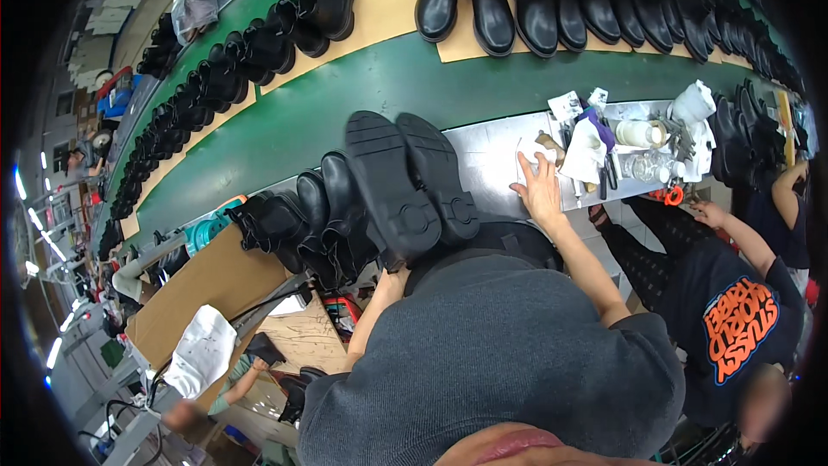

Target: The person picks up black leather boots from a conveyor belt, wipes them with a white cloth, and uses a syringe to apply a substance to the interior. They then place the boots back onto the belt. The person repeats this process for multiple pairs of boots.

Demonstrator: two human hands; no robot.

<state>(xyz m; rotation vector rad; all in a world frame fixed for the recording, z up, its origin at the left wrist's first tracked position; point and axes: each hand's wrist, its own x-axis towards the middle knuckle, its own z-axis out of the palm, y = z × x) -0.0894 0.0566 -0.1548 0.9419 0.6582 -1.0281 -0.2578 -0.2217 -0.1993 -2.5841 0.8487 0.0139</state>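
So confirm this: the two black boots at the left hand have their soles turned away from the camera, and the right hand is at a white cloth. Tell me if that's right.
Not quite: the two black boots at the left hand have their soles facing the camera, as the head view shows. The right hand is at a white cloth.

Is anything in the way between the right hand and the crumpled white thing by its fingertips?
Nothing visible is. The right hand reaches over the metal surface, fingertips right at the crumpled white thing. The upturned boots are off to the left.
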